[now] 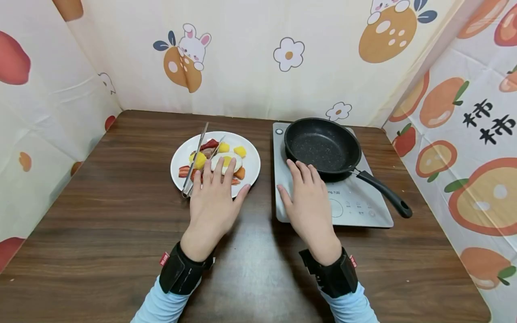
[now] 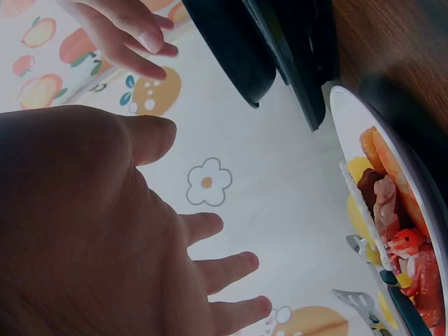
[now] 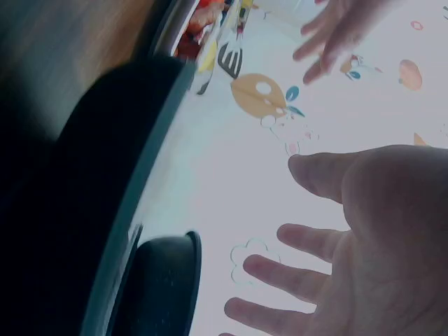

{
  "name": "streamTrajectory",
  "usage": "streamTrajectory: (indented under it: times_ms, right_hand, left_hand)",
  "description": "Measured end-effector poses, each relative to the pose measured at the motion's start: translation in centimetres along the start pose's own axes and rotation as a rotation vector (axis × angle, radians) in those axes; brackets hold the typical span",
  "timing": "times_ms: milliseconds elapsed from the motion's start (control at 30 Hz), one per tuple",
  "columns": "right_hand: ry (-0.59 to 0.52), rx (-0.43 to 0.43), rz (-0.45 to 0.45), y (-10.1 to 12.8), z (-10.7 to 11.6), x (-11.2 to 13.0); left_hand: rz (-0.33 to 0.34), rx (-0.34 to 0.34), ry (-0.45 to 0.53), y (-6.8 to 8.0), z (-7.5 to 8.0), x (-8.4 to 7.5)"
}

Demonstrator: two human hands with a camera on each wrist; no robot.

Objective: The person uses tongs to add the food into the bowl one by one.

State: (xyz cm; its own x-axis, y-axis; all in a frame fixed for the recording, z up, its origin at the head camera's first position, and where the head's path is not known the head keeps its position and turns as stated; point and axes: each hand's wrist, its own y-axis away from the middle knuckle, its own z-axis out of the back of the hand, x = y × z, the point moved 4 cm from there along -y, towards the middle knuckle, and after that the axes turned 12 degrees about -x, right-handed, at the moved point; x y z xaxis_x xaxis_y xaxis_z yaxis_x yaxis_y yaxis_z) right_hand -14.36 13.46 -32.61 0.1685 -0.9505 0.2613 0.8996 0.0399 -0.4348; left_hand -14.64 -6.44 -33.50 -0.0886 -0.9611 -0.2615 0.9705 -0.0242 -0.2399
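Both hands are held flat, fingers straight, nothing grasped: the left hand (image 1: 212, 197) over a round white plate (image 1: 250, 168), the right hand (image 1: 308, 199) beside a speckled black pan (image 1: 322, 146).

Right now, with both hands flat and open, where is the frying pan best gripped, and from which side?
By its black handle, from the person's right. The frying pan sits on the cooktop with the handle pointing to the near right, free past the cooktop's edge. The right hand lies closest, so it probably suits best, wrapping the handle from above.
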Motion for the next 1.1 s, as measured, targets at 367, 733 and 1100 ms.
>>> streamTrajectory:
  times_ms: [367, 733, 1100]
  right_hand:
    - [0.092, -0.199, 0.052, -2.0, 3.9, -6.9]
    - [0.097, -0.061, -0.140, -1.6, 5.9, -13.6]
    - [0.065, -0.016, -0.098, -1.5, 5.9, -16.2]
  left_hand:
    - [0.017, 0.002, -0.011, 0.3, -0.2, 1.1]
    - [0.008, -0.025, -0.021, 0.2, -0.2, 1.6]
    - [-0.011, -0.010, -0.027, 0.2, -0.3, 1.3]
